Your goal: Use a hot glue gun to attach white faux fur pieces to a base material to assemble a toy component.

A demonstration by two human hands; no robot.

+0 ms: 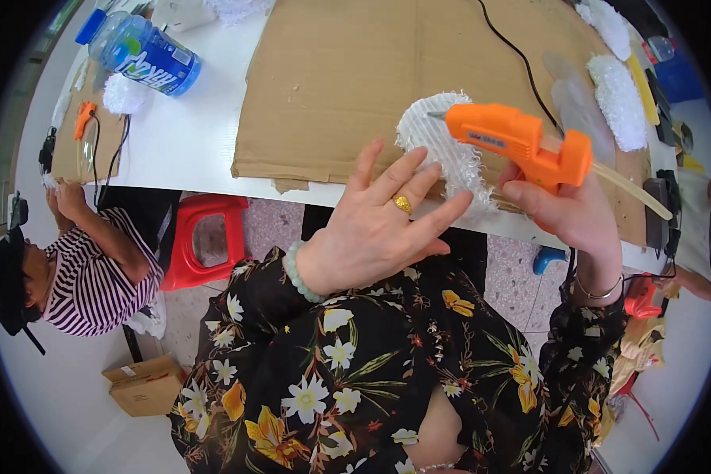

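My right hand is wrapped round the grip of an orange hot glue gun. Its nozzle points left, over the far end of a white, fuzzy-edged fabric piece. A pale glue stick juts out of the gun's back. My left hand is open, its fingers spread along the near left side of the fabric piece. Some fingertips overlap that piece; whether they press on it I cannot tell. The piece lies on a brown cardboard sheet, ribbed side up, its near end at the table edge.
A blue-capped bottle lies tilted at the far left. White fluffy pieces rest at the right, near a black cable. A person in stripes works at the left, beside a red stool. Another person is partly visible at right.
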